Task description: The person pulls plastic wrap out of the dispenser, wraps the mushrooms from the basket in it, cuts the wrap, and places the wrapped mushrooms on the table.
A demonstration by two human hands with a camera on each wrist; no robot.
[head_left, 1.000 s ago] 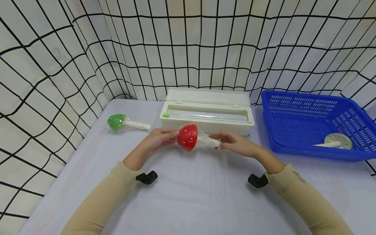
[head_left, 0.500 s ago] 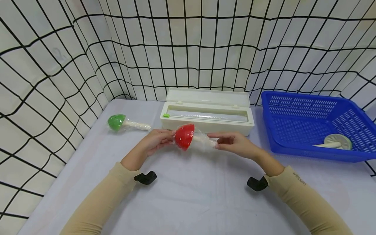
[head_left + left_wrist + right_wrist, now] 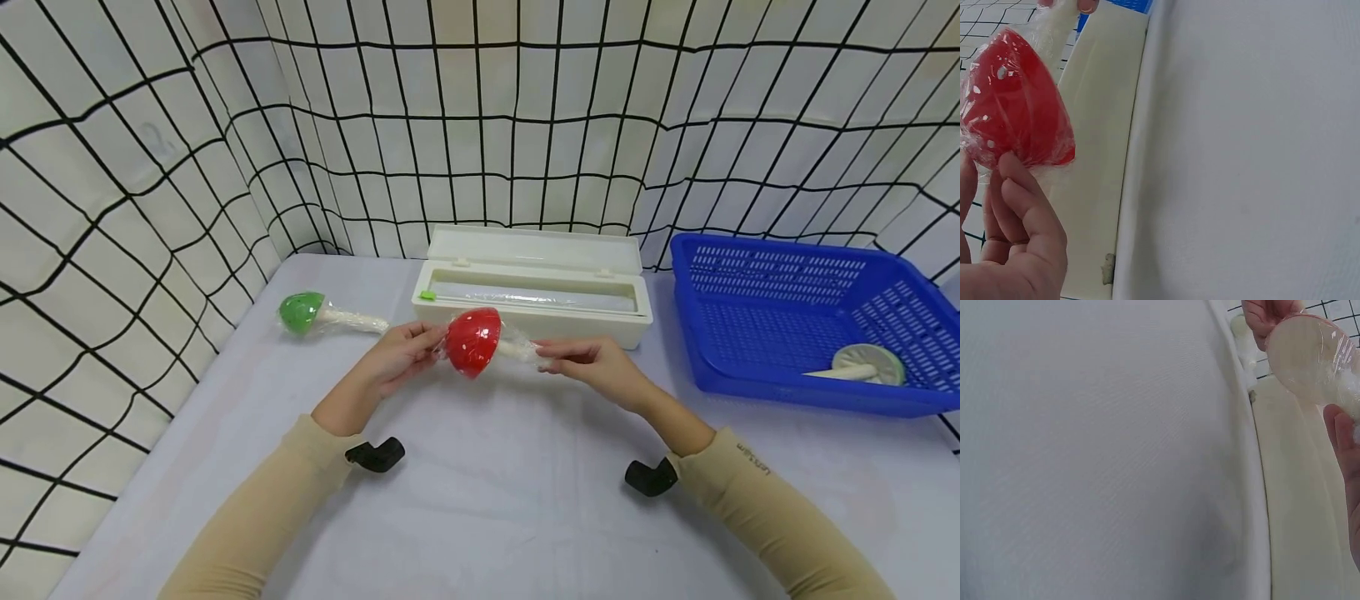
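A red toy mushroom (image 3: 473,342) with white dots, wrapped in clear cling film, is held above the table in front of the white box. My left hand (image 3: 397,360) pinches the film at the top of its cap; in the left wrist view the thumb and fingers meet at the cap (image 3: 1016,106). At the other end, my right hand (image 3: 592,367) pinches the wrapped tip of the pale stem (image 3: 516,349). Seen from the right wrist, the cap's flat pale underside (image 3: 1300,359) shows through the film.
Behind the hands stands an open white cling film box (image 3: 532,321) with a roll (image 3: 532,295) inside. A wrapped green mushroom (image 3: 302,312) lies at the left. On the right, a blue basket (image 3: 757,387) holds another mushroom (image 3: 862,367). Black netting encloses the back and left.
The red mushroom has shifted slightly left and then risen a little. My right fingers have drawn together on the stem's end.
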